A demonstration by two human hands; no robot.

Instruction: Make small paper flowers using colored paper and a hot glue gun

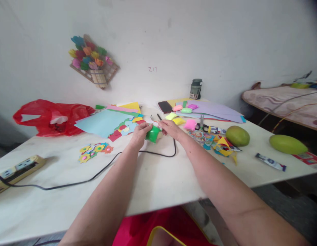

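Over the middle of the table I hold a small clear packet of green modelling clay (153, 134). My left hand (141, 134) is closed, its thumb and fingers pinching the packet's left upper side. Closed fingers of my right hand (170, 129) grip the packet at its upper right. Flat paper flowers (97, 149) with coloured centres lie to the left of my hands. Cut paper shapes (124, 129) in several colours are just beyond my left hand. Beyond my right hand are yellow packets (178, 121) and a pink packet (190, 124).
A black cable (107, 168) runs from the power strip (20, 171) past my hands. Scissors (202, 125), paper scraps (212, 141), green mangoes (237, 136) and a glue tube (270, 162) lie right. A red plastic bag (71, 114), coloured sheets (99, 122) and a phone (165, 107) are farther back.
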